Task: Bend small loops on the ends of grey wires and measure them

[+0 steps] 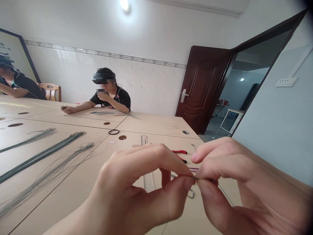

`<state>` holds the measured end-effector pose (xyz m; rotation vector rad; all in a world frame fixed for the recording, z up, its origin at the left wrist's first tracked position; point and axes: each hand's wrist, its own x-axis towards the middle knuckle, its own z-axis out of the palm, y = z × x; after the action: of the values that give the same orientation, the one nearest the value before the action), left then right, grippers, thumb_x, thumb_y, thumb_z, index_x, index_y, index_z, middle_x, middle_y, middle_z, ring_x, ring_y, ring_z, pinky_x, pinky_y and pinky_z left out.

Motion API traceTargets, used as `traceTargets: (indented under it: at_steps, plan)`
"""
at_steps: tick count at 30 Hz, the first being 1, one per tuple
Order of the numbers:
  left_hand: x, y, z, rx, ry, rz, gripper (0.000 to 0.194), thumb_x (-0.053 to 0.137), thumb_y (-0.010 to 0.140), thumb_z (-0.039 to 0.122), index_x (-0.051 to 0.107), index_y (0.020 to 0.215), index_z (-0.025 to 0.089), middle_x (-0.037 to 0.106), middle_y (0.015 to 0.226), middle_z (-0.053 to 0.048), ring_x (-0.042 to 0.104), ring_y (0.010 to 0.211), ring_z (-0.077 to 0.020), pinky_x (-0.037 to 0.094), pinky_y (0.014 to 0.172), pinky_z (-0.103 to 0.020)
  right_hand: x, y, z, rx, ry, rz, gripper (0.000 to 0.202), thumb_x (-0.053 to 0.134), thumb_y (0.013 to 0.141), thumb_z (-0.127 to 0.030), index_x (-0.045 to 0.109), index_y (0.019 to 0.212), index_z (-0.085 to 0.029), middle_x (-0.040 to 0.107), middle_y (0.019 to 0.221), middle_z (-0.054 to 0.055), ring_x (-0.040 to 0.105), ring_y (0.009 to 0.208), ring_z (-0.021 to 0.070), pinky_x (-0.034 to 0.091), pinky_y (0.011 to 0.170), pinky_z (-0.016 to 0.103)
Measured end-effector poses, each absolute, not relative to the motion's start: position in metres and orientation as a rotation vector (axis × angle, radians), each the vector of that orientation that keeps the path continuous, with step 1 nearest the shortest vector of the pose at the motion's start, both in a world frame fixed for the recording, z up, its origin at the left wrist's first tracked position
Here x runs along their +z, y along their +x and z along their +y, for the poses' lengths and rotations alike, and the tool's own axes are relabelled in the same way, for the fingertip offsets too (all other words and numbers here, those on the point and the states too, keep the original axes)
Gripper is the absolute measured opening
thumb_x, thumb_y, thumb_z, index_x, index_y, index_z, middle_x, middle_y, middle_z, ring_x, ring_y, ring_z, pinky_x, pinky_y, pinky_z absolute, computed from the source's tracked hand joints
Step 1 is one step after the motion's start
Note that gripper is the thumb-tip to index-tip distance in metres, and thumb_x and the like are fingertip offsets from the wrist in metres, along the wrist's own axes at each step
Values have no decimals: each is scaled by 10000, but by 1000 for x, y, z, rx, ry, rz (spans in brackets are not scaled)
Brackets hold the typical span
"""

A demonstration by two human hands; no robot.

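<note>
My left hand (144, 182) and my right hand (232, 176) meet at the fingertips above the table, each closed in a pinch. Between the fingertips shows a thin dark wire (195, 178); most of it is hidden by the fingers. Behind my hands lie red-handled pliers (180, 151), partly covered by my left index finger. A clear ruler (144, 140) runs beneath my left hand. Under the pinch a small shiny loop (191, 194) is partly visible, with a pink strip (194, 169) just behind the fingertips.
Several bundles of thin grey wires (46, 155) lie on the table (156, 125) at left. A black ring (113, 132) sits by a round table hole (122, 137). A person (122, 98) sits across, another person (26, 85) far left. A brown door (202, 81) stands ajar behind.
</note>
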<state>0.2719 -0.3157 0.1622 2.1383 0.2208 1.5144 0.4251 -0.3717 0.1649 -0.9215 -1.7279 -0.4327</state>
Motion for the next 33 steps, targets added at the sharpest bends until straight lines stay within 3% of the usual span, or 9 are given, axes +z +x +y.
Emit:
traceTargets:
  at_steps: [33]
  plan:
    - [158,273,-314,1557,2149,238,131,658,735,54,674,745,184,666,616,28,596,516,-91,509,501,-182,165,425,-369,-433,-923,-1732,106,569,801,-185,593,713,-240,603,680,-4,595,684,152,555,625,285]
